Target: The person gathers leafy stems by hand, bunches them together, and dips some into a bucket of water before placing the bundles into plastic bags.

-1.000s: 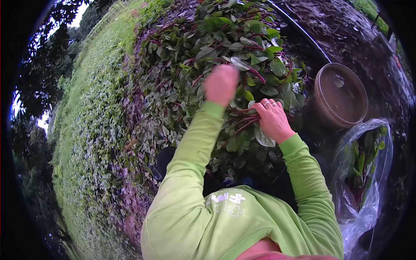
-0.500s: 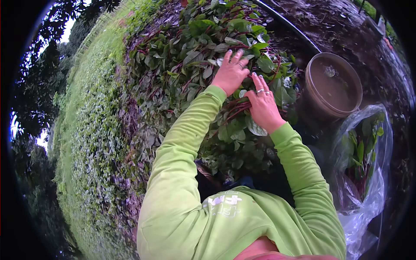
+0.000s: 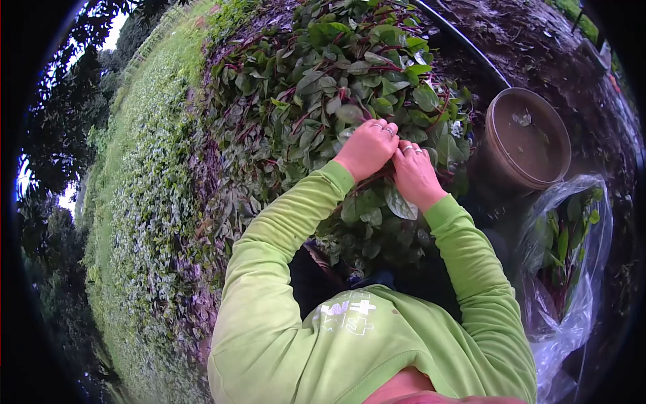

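Note:
A dense patch of Malabar spinach (image 3: 316, 84), with green leaves and purple stems, spreads in front of me. My left hand (image 3: 369, 149) is closed in a pinch at its near side, on a leafy stem whose leaf (image 3: 350, 114) is blurred just above the knuckles. Close against it, fingertips almost touching, my right hand (image 3: 418, 175) is curled over a bunch of purple stems, mostly hidden beneath the palm. Broad leaves (image 3: 400, 203) hang below the right hand. Both hands wear rings.
To the right stands a brown bucket (image 3: 494, 145) of murky water. Nearer me, a clear plastic bag (image 3: 592, 269) holds cut leafy stems (image 3: 564, 246). A dark pipe (image 3: 464, 42) runs along the soil toward the bucket. Low green growth (image 3: 145, 202) covers the left side.
My left hand has drawn back from the leaves toward me, its spread fingers now closed in a pinch beside the right hand. My right fingers have curled in.

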Demonstrator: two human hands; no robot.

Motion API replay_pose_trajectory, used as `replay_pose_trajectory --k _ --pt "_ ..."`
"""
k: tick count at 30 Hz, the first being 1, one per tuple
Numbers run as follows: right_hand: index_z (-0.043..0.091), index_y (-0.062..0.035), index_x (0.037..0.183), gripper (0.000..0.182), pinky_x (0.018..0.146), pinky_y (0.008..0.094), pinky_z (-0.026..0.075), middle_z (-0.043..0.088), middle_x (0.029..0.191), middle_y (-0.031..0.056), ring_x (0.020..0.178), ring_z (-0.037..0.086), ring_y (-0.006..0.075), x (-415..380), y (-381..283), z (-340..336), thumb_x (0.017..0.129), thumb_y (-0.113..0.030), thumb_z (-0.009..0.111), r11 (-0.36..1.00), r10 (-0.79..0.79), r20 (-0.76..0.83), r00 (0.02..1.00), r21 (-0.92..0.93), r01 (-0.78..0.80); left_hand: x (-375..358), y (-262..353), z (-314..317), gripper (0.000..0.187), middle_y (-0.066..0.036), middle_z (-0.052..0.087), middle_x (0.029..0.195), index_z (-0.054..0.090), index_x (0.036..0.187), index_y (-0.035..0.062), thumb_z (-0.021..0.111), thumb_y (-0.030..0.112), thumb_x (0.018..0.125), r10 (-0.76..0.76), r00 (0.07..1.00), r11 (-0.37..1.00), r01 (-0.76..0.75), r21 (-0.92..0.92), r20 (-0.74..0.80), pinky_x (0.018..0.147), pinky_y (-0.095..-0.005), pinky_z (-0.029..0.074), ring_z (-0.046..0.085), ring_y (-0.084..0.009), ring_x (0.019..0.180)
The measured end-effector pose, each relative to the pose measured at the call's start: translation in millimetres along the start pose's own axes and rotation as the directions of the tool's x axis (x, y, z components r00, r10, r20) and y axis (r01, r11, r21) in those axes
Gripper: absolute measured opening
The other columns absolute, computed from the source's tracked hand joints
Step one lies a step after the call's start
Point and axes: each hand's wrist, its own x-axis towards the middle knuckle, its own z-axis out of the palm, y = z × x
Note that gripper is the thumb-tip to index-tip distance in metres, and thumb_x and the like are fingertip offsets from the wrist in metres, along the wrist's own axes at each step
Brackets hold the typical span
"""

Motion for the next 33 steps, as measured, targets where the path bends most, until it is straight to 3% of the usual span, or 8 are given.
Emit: replay_pose_trajectory --k 9,11,12,13,16,19,30,33 --pt "0.061 -0.0043 0.107 0.022 0.087 0.0432 0.043 0.059 0.108 0.0130 0.107 0.058 0.0302 -2.7 -11.0 2.3 0.087 -0.009 0.056 0.998 -0.068 0.002 0.998 0.004 0.068 -28.9 2.7 6.3 0.010 -0.014 0.065 0.092 0.068 0.077 0.0057 0.061 0.011 0.083 -0.346 0.927 0.926 0.312 -0.212 -0.147 0.080 -0.0422 0.051 0.064 -0.0310 0.090" --pt "0.061 -0.0056 0.105 0.019 0.087 0.0426 0.042 0.058 0.106 0.0117 0.105 0.058 0.0296 -2.6 -8.7 -6.1 0.087 -0.008 0.056 0.997 -0.078 -0.025 0.997 0.026 0.079 -47.1 -20.6 -37.5 0.014 -0.014 0.064 0.086 0.071 0.096 0.0057 0.059 0.009 0.090 -0.599 0.730 0.767 0.641 0.027 -0.328 0.075 -0.0417 0.049 0.062 -0.0313 0.083" --pt "0.061 -0.0063 0.103 0.017 0.086 0.0424 0.042 0.058 0.104 0.0110 0.104 0.058 0.0293 -4.2 -7.5 -10.3 0.087 -0.008 0.055 0.996 -0.074 -0.040 0.996 0.038 0.075 -55.6 -36.5 -61.5 0.016 -0.014 0.064 0.088 0.070 0.104 0.0042 0.060 0.008 0.091 -0.872 0.361 0.464 0.824 -0.325 -0.329 0.075 -0.0391 0.048 0.062 -0.0292 0.084" --pt "0.061 -0.0073 0.103 0.017 0.086 0.0415 0.041 0.059 0.104 0.0101 0.104 0.058 0.0290 -5.4 -5.1 -12.9 0.087 -0.009 0.056 0.995 -0.092 -0.074 0.993 0.033 0.095 -87.2 -63.9 -60.9 0.021 -0.016 0.065 0.098 0.070 0.109 0.0035 0.065 0.017 0.094 -0.438 0.626 0.470 0.771 0.429 -0.645 0.078 -0.0419 0.048 0.062 -0.0295 0.091" --pt "0.061 -0.0075 0.103 0.017 0.087 0.0416 0.041 0.058 0.104 0.0099 0.105 0.058 0.0289 -6.8 -7.2 -19.9 0.086 -0.010 0.059 0.994 -0.096 -0.064 0.993 0.049 0.100 -76.4 -61.1 -65.4 0.047 -0.021 0.055 0.136 0.061 0.137 0.0120 0.070 0.027 0.093 -0.804 0.577 0.594 0.783 -0.184 -0.145 0.102 -0.0533 0.039 0.051 -0.0383 0.127" --pt "0.062 -0.0077 0.103 0.018 0.088 0.0417 0.041 0.059 0.105 0.0098 0.107 0.058 0.0289 -7.8 -9.3 -21.7 0.085 -0.012 0.062 0.992 -0.109 -0.084 0.991 0.057 0.114 -37.4 -7.6 -47.6 0.032 -0.010 0.063 0.131 0.070 0.122 0.0105 0.065 0.022 0.092 -0.177 0.982 0.981 0.181 0.064 -0.058 0.121 -0.0514 0.025 0.051 -0.0342 0.132" --pt "0.061 -0.0100 0.110 0.025 0.092 0.0419 0.042 0.063 0.108 0.0089 0.109 0.060 0.0270 -3.5 10.2 -58.9 0.086 -0.008 0.060 0.997 -0.042 -0.014 0.999 0.063 0.042 27.8 -52.8 -2.2 0.024 -0.013 0.072 0.103 0.074 0.109 0.0031 0.070 0.009 0.087 -0.279 0.866 0.492 0.500 -0.713 0.415 0.091 -0.0386 0.054 0.067 -0.0340 0.097" --pt "0.061 -0.0115 0.112 0.024 0.092 0.0418 0.042 0.064 0.107 0.0087 0.109 0.060 0.0263 -0.9 8.4 -60.6 0.088 -0.008 0.057 0.999 -0.023 -0.046 0.999 0.026 0.025 59.7 -123.0 44.3 0.029 -0.015 0.072 0.107 0.074 0.113 0.0049 0.068 0.018 0.088 -0.495 0.862 0.817 0.505 -0.280 0.110 0.093 -0.0413 0.054 0.068 -0.0356 0.098"
